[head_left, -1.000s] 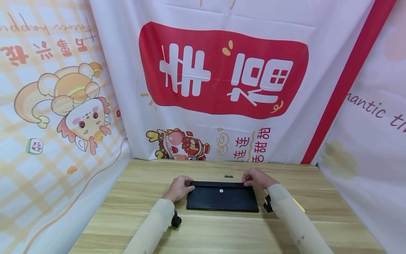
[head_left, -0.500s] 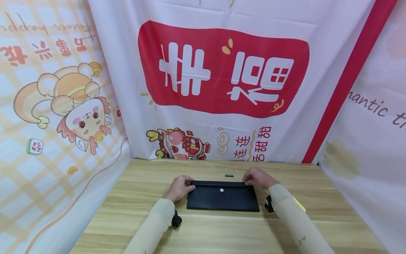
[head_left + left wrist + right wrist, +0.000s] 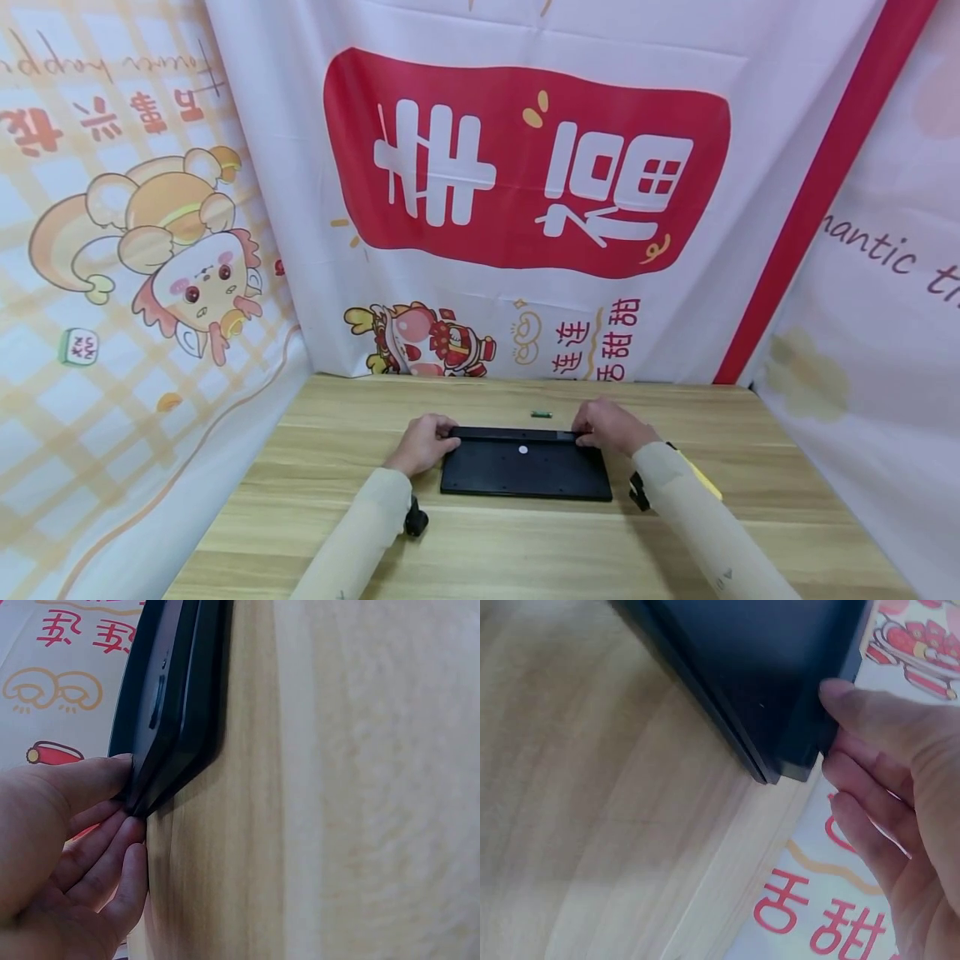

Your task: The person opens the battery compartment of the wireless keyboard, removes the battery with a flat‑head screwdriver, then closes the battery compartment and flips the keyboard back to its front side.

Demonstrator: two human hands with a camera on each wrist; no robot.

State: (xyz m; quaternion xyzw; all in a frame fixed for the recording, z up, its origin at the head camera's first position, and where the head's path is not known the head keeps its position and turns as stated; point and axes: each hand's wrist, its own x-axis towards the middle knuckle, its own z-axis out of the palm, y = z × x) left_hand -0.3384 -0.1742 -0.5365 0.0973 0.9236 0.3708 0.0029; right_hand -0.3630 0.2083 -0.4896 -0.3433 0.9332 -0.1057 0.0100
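Note:
A black keyboard [image 3: 525, 477] lies underside up on the wooden table, with a raised ridge along its far edge and a round white sticker. My left hand [image 3: 422, 447] pinches its far left corner; in the left wrist view the thumb sits on top and the fingers [image 3: 109, 859] curl against the edge. At the far right end, my right hand [image 3: 611, 427] pinches the ridge between thumb [image 3: 847, 705] and fingers. A small greyish patch [image 3: 564, 435] shows in the ridge beside that hand; its nature is unclear. A small green battery [image 3: 541, 414] lies just beyond the keyboard.
Partly hidden behind the right forearm is a yellow-edged dark object [image 3: 697, 473] on the table [image 3: 480, 550]. Printed cloth [image 3: 525, 317] hangs behind the table's far edge and along both sides.
My right hand's fingers have shifted slightly on the ridge, and the greyish patch now shows beside them. More of the yellow-edged object is visible. The left hand and keyboard stay almost still.

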